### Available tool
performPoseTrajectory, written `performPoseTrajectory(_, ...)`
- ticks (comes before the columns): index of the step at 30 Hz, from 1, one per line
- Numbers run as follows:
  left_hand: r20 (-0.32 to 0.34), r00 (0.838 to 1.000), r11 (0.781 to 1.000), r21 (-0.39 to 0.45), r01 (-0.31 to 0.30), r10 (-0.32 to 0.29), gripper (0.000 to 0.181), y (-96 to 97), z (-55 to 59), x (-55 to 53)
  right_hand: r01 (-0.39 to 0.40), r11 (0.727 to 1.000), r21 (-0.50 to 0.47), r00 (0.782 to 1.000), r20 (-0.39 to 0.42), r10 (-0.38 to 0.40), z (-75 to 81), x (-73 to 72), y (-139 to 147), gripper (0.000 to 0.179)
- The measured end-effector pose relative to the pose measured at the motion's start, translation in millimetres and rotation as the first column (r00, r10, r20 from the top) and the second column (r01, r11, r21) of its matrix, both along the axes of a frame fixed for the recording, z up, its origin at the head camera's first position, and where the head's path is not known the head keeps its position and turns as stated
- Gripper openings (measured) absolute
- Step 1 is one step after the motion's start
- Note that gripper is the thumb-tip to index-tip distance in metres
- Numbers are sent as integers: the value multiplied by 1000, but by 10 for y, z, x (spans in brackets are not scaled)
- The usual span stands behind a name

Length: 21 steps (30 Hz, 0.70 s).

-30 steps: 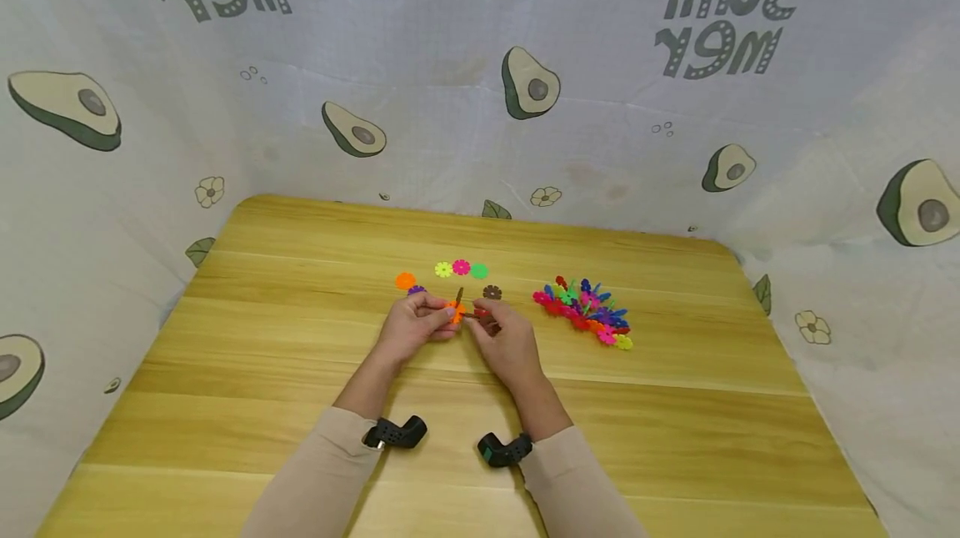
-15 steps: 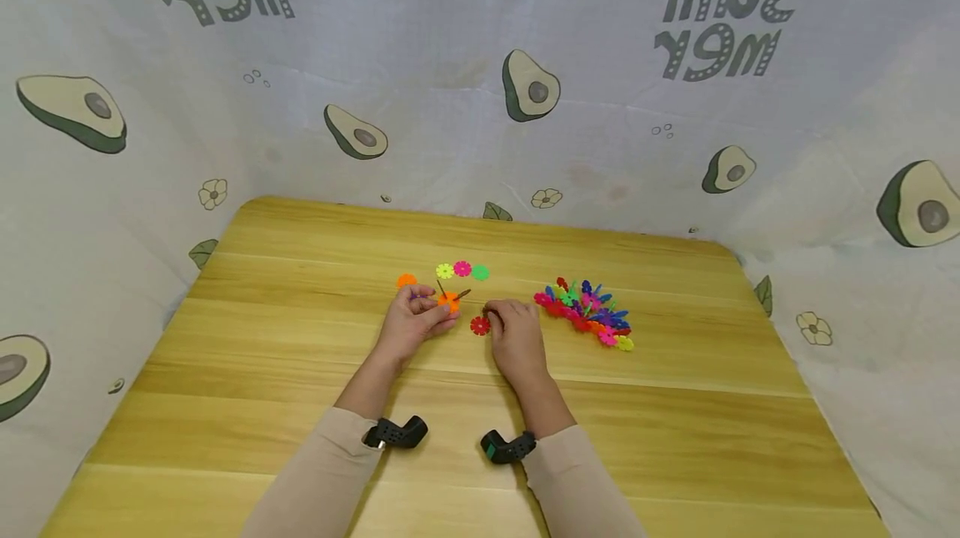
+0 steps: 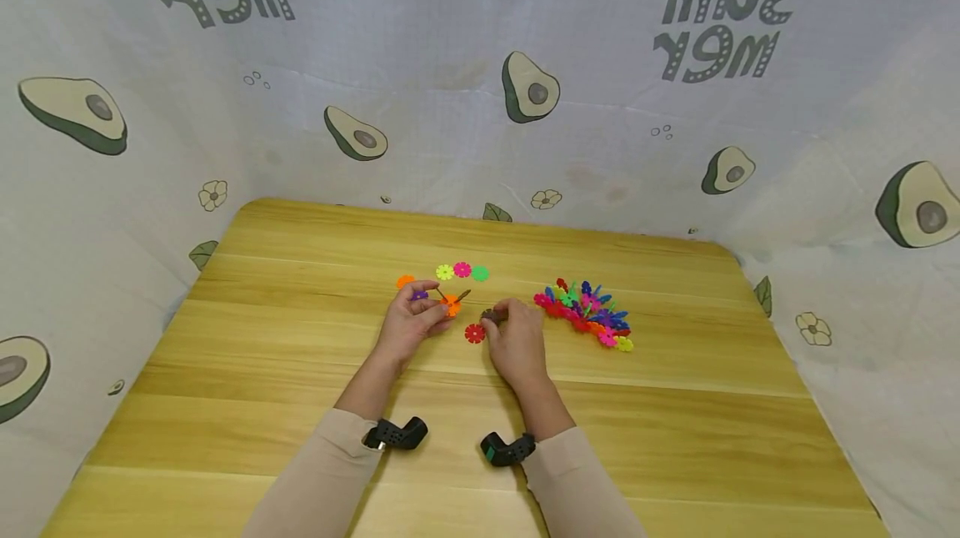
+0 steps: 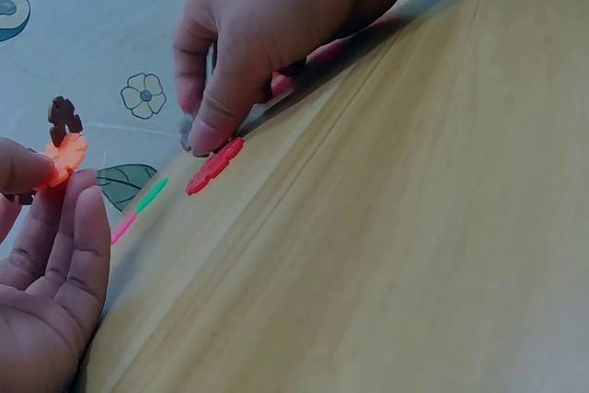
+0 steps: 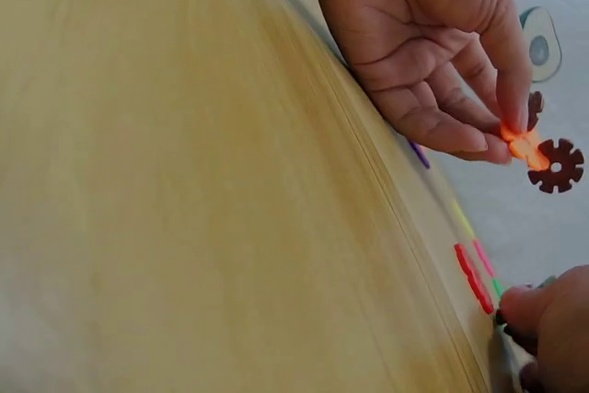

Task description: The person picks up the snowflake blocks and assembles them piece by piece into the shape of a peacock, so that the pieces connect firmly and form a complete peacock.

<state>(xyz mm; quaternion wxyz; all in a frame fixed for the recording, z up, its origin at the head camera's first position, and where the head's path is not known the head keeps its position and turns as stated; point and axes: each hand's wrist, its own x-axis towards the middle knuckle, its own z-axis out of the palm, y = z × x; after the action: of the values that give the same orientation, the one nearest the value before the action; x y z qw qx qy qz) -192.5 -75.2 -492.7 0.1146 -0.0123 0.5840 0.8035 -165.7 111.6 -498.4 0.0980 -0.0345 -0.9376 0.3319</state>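
My left hand (image 3: 405, 325) pinches an orange flower-shaped interlocking disc (image 3: 452, 305) between thumb and fingers, held above the table. Two brown discs (image 5: 556, 167) are slotted into its edge and stick out at angles. To the right, my right hand (image 3: 519, 339) pinches another brown disc (image 3: 489, 315) low at the tabletop, partly hidden by the fingers. A red disc (image 3: 474, 334) lies flat on the wood just left of the right fingertips. Beyond the left hand, a purple disc (image 3: 420, 295) is partly covered.
Behind the hands lie yellow (image 3: 445, 272), pink (image 3: 462, 269) and green (image 3: 480, 273) discs in a row. Another orange disc (image 3: 405, 280) sits to their left. A built cluster of many-coloured discs (image 3: 585, 314) stands at the right. Patterned cloth (image 3: 450, 129) hangs behind the table (image 3: 675, 438).
My right hand has moved away from the orange disc, down and right, and picked at the brown disc on the table. The left hand has turned its joined discs. The red disc has slid slightly nearer.
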Motion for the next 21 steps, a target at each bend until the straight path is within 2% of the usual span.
performPoseTrajectory(2,8,1000,1000,5,-12,12,47,5,-2,-3,-14,996,-86,999,-37,11,-17,-5,0,21)
performPoseTrajectory(5,21,999,999,37,-28,27,42,18,-3,-8,-79,973,-216,991,-120,54,-48,-8,-22,18)
performPoseTrajectory(8,39,998,995,86,-41,38,36,43,-10,-7,-154,942,-299,974,-209,93,-56,9,-65,16)
performPoseTrajectory(10,50,998,993,111,-45,39,36,63,-12,1,-178,929,-324,966,-235,103,-46,26,-89,16)
performPoseTrajectory(13,59,998,991,130,-34,26,36,95,-5,18,-185,922,-339,959,-266,94,-32,44,-108,16)
performPoseTrajectory(16,52,999,991,136,-17,10,34,113,-3,34,-184,928,-324,953,-291,87,-43,42,-108,16)
performPoseTrajectory(18,44,999,992,129,-5,-1,32,121,0,43,-187,941,-281,944,-318,92,-49,34,-104,15)
performPoseTrajectory(21,34,999,994,105,13,-16,30,129,-1,54,-201,959,-200,918,-379,113,-55,21,-99,12)
